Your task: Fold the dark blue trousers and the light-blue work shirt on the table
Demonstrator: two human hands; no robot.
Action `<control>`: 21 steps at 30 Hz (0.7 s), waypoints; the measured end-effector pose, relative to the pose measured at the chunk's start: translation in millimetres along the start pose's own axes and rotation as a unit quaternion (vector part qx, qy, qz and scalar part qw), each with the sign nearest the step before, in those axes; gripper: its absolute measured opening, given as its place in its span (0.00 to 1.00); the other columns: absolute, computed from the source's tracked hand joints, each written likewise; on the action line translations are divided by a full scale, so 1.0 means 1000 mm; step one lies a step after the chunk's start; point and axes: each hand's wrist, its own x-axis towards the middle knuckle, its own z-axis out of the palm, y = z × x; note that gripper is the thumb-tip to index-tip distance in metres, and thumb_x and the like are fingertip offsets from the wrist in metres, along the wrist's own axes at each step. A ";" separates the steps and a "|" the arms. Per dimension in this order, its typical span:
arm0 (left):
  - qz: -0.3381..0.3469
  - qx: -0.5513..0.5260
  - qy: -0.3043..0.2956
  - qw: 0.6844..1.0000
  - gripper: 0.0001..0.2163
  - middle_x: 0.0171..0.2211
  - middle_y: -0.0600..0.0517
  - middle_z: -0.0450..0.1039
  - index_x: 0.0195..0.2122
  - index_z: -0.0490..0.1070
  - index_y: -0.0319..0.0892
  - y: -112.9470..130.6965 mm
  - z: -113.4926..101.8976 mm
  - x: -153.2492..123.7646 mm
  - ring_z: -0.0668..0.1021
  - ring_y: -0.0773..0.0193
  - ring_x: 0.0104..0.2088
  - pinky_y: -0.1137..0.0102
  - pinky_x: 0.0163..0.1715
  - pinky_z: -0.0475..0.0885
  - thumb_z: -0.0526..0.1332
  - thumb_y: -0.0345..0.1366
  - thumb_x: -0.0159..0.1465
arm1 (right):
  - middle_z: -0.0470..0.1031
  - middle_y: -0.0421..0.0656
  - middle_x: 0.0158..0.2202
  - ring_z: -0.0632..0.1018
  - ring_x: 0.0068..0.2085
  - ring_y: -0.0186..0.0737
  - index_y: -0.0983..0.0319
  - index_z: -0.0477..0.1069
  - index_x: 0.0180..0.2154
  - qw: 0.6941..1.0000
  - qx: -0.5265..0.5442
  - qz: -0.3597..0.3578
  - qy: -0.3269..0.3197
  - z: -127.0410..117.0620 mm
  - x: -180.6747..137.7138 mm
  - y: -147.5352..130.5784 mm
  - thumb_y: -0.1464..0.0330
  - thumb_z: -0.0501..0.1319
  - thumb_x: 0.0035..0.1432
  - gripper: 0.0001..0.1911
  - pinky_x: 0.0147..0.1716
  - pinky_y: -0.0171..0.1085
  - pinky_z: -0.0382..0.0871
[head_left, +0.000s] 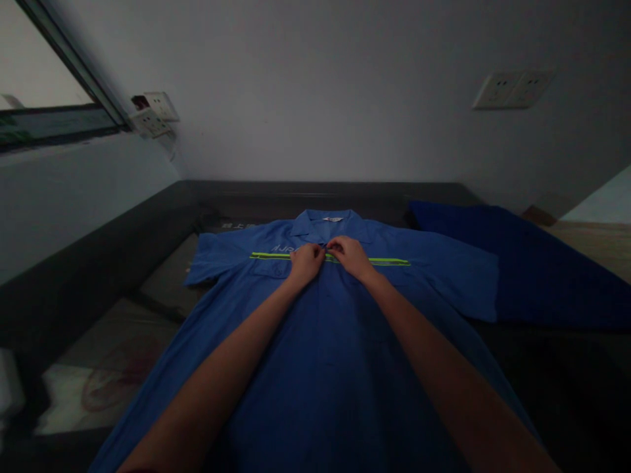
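Note:
A blue short-sleeved work shirt point(315, 355) lies spread out front side up, its collar at the far end. A yellow-green stripe crosses its chest, with pale lettering above it on the left. At the top of the front placket, just below the collar, my left hand point(306, 261) pinches the shirt's edge. My right hand point(349, 255) is closed on the fabric right beside it, the fingertips of both nearly meeting. Whether a button sits between the fingers is too small and dark to tell.
A darker blue cloth point(552, 263) lies to the right, partly under the shirt's sleeve. Beyond the dark surface's raised back edge point(320, 189) stands a pale wall with a double socket point(513, 89). Another socket with an adapter point(152, 121) is at the left, near a window.

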 end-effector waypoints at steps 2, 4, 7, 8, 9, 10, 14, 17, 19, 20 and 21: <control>-0.002 0.000 -0.009 1.000 0.12 0.35 0.47 0.77 0.34 0.75 0.40 0.001 -0.002 0.001 0.77 0.56 0.39 0.64 0.41 0.64 0.53 0.35 0.66 | 0.74 0.42 0.31 0.72 0.33 0.37 0.63 0.72 0.34 1.000 0.005 -0.009 -0.007 -0.002 0.001 0.000 0.77 0.62 0.54 0.05 0.35 0.34 0.62; -0.002 0.005 -0.019 1.000 0.12 0.36 0.46 0.77 0.34 0.75 0.39 0.001 -0.005 0.002 0.77 0.55 0.40 0.64 0.41 0.64 0.52 0.36 0.67 | 0.73 0.40 0.29 0.72 0.32 0.35 0.63 0.71 0.32 1.000 0.015 -0.017 -0.013 -0.005 0.003 -0.001 0.77 0.62 0.54 0.04 0.33 0.32 0.61; -0.001 0.034 -0.049 0.998 0.10 0.38 0.45 0.77 0.36 0.75 0.40 0.003 -0.009 0.002 0.77 0.53 0.42 0.62 0.42 0.65 0.54 0.36 0.65 | 0.72 0.39 0.28 0.71 0.31 0.35 0.63 0.70 0.29 0.999 0.005 -0.029 -0.032 -0.007 0.005 -0.002 0.77 0.63 0.53 0.05 0.32 0.32 0.60; 0.001 0.049 -0.058 0.997 0.10 0.39 0.45 0.77 0.36 0.75 0.40 0.003 -0.010 0.002 0.76 0.52 0.43 0.61 0.43 0.64 0.55 0.36 0.64 | 0.72 0.39 0.28 0.71 0.32 0.35 0.63 0.69 0.28 0.999 -0.009 -0.035 -0.038 -0.008 0.006 -0.003 0.77 0.63 0.53 0.05 0.32 0.32 0.59; 0.004 0.065 -0.063 0.996 0.09 0.39 0.45 0.77 0.35 0.74 0.41 0.003 -0.011 0.001 0.76 0.52 0.43 0.60 0.44 0.64 0.56 0.37 0.63 | 0.72 0.40 0.28 0.71 0.32 0.35 0.63 0.69 0.28 0.998 -0.025 -0.041 -0.042 -0.007 0.006 -0.004 0.78 0.63 0.53 0.06 0.33 0.32 0.59; 0.008 0.081 -0.063 0.995 0.09 0.40 0.46 0.77 0.35 0.74 0.41 0.003 -0.011 0.001 0.76 0.52 0.44 0.59 0.45 0.64 0.56 0.37 0.62 | 0.72 0.40 0.29 0.72 0.33 0.36 0.63 0.69 0.28 0.997 -0.044 -0.047 -0.046 -0.007 0.006 -0.005 0.78 0.62 0.54 0.05 0.33 0.32 0.59; 0.025 0.117 -0.038 0.992 0.09 0.42 0.45 0.76 0.35 0.74 0.41 0.003 -0.009 -0.002 0.75 0.51 0.45 0.57 0.46 0.64 0.56 0.37 0.63 | 0.75 0.44 0.32 0.73 0.35 0.38 0.64 0.71 0.31 0.990 -0.121 -0.057 -0.055 -0.003 0.003 -0.012 0.78 0.59 0.57 0.06 0.36 0.34 0.59; 0.030 0.107 -0.037 0.993 0.08 0.42 0.44 0.76 0.36 0.73 0.40 0.002 -0.007 -0.002 0.75 0.50 0.45 0.57 0.45 0.65 0.56 0.35 0.62 | 0.76 0.45 0.35 0.74 0.37 0.39 0.64 0.71 0.34 0.985 -0.153 -0.062 -0.056 0.000 0.001 -0.015 0.78 0.57 0.59 0.07 0.36 0.34 0.60; 0.033 0.092 -0.041 0.994 0.07 0.42 0.44 0.75 0.36 0.73 0.40 0.000 -0.007 0.000 0.75 0.50 0.45 0.57 0.44 0.65 0.57 0.35 0.61 | 0.76 0.45 0.35 0.74 0.37 0.39 0.64 0.72 0.34 0.985 -0.156 -0.058 -0.051 0.001 0.000 -0.015 0.77 0.57 0.59 0.07 0.37 0.34 0.60; 0.032 0.083 -0.043 0.995 0.07 0.42 0.45 0.75 0.36 0.73 0.40 -0.001 -0.007 0.000 0.75 0.51 0.45 0.57 0.44 0.65 0.57 0.35 0.62 | 0.76 0.45 0.35 0.75 0.37 0.40 0.63 0.72 0.34 0.986 -0.152 -0.052 -0.047 0.001 0.000 -0.014 0.77 0.57 0.59 0.07 0.37 0.34 0.60; 0.030 0.073 -0.046 0.996 0.07 0.41 0.45 0.76 0.35 0.73 0.40 -0.002 -0.007 0.001 0.75 0.51 0.45 0.58 0.44 0.66 0.57 0.35 0.62 | 0.77 0.45 0.34 0.75 0.37 0.40 0.63 0.72 0.34 0.987 -0.145 -0.045 -0.042 0.001 0.000 -0.014 0.77 0.58 0.59 0.06 0.37 0.34 0.60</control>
